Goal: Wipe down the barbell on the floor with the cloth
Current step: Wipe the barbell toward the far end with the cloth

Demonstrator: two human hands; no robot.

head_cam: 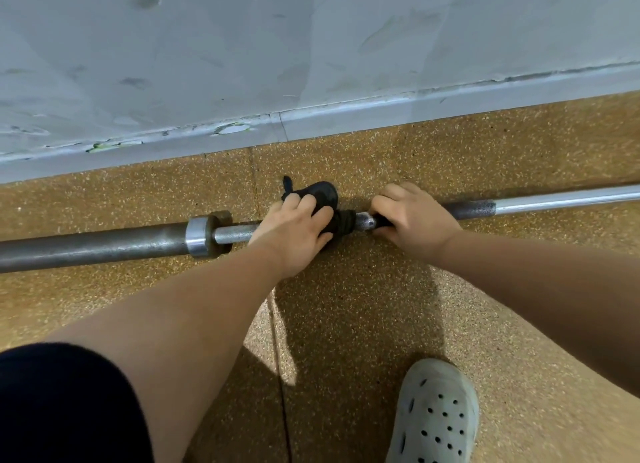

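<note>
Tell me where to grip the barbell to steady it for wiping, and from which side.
Grip the dark rough stretch of the barbell just right of the cloth, where the right hand holds it. Come from above, from the side away from the wall, fingers over the top: the bar lies flat on the floor along the wall, and that texture should slip less.

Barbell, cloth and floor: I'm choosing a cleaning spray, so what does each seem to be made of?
The barbell looks like steel: silvery, glinting shaft, duller grey sleeve. The cloth seems soft black fabric, bunched and creased under the left hand. The floor is probably rubber matting, tan with pale flecks and a seam, though that is uncertain.
</note>
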